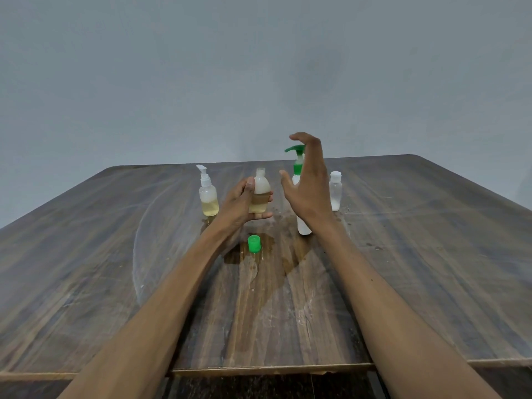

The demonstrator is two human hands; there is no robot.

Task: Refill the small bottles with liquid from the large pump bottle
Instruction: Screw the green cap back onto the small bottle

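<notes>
We grip the uncapped small bottle [260,194] in our left hand [240,203], right hand [309,182] spread loose by the green pump bottle [299,180]; next, press its pump head.

Both forearms reach forward, bare to the elbow. Left hand [240,201] is raised with its palm turned inward, thumb up along the near side of its grip and fingers curled round from beneath, fingertips showing on the far side. Just to the right of that grip the right hand [309,185] hovers, spread wide and holding nothing, thumb pointing toward the left hand, fingers arched forward above, wrist tilted up.
</notes>
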